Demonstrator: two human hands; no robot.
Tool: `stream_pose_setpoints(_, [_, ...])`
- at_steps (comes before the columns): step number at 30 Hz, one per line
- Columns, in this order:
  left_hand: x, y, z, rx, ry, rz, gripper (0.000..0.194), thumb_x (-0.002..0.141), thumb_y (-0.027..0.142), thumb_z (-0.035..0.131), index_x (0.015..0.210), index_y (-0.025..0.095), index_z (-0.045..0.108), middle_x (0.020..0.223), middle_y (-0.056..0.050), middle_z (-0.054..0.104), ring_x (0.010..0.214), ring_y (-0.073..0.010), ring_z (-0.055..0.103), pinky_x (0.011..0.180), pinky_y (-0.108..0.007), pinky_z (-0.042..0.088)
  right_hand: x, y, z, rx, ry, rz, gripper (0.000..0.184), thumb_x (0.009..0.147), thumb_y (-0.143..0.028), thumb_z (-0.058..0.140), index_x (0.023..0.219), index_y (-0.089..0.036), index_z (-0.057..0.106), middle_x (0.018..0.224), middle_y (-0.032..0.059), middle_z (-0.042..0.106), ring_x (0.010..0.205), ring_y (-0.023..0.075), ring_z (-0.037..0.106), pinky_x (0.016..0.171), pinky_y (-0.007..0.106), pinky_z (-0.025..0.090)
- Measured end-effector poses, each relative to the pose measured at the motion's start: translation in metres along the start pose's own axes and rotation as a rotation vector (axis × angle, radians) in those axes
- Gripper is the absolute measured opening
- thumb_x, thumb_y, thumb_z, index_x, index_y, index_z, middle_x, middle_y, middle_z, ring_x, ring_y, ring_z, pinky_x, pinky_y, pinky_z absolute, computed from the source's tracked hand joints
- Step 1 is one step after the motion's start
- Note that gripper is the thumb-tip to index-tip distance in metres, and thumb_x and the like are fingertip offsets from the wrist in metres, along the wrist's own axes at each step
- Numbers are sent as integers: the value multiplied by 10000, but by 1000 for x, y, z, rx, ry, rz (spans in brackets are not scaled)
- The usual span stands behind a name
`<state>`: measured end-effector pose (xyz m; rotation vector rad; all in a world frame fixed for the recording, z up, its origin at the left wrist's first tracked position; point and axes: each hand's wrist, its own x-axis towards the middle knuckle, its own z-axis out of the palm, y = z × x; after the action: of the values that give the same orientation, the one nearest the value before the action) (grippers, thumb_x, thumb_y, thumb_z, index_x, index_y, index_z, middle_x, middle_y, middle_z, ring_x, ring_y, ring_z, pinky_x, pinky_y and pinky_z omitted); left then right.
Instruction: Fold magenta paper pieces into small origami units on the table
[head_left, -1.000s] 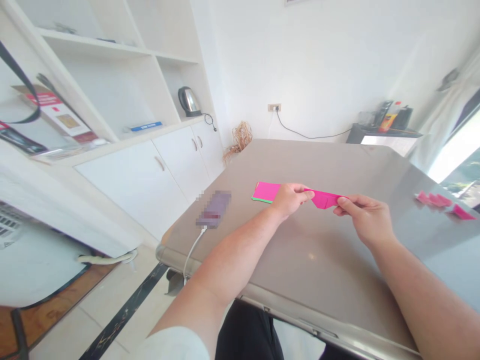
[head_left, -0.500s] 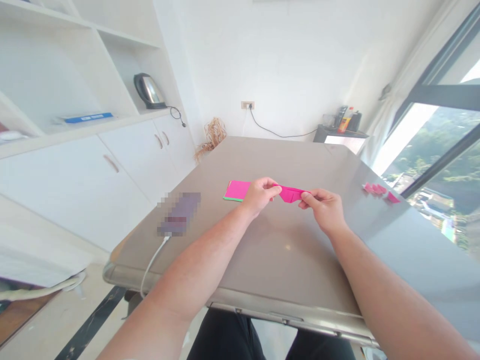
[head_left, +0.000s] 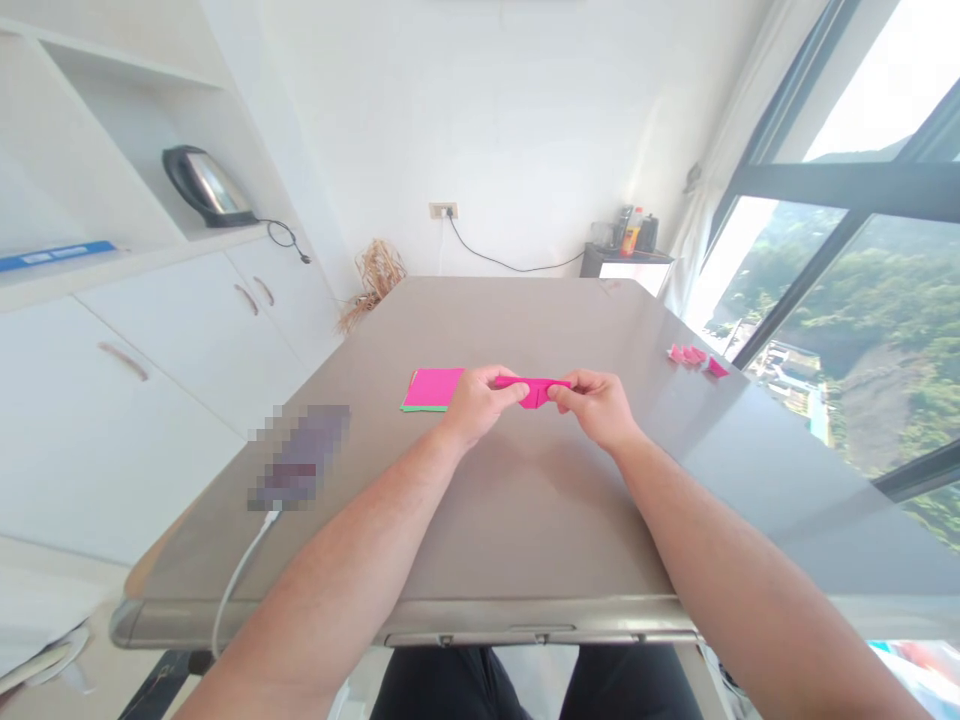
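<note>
left hand (head_left: 476, 405): pinching | right hand (head_left: 598, 405): pinching | arms (head_left: 360, 575): reaching forward

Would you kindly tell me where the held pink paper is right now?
In the head view, the folded paper is near the centre, held by the left hand and right hand, right of the stack.

Folded paper (head_left: 535, 396) bright pink; paper stack (head_left: 433, 388) pink, edged green; table (head_left: 540, 510) grey-brown

Fingers (head_left: 513, 394) hide ends of pink paper (head_left: 535, 393); corded device (head_left: 301, 455) pixelated.
</note>
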<state>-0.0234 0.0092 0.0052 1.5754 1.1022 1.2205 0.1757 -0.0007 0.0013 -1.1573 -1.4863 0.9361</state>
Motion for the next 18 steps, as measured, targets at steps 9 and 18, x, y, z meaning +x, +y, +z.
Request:
stream_pose_setpoints(9, [6, -6, -5, -63, 41, -27, 274, 769, 418, 708, 649, 176, 663, 556, 19, 534, 565, -119, 463, 598, -283, 364, 5, 4, -3, 79, -43, 34, 313, 808, -474, 668, 745, -172, 724, 610, 24, 647, 588, 135, 549, 615, 288, 442])
stream_pose_setpoints(18, [-3, -8, 10, 472, 322, 255, 265, 912, 365, 569, 879, 196, 770, 698, -14, 694, 663, -159, 603, 638, -286, 439, -3, -1, 20, -51, 210, -25, 330, 778, -478, 702, 943, -197, 755, 717, 31, 708, 681, 184, 662, 679, 334, 533])
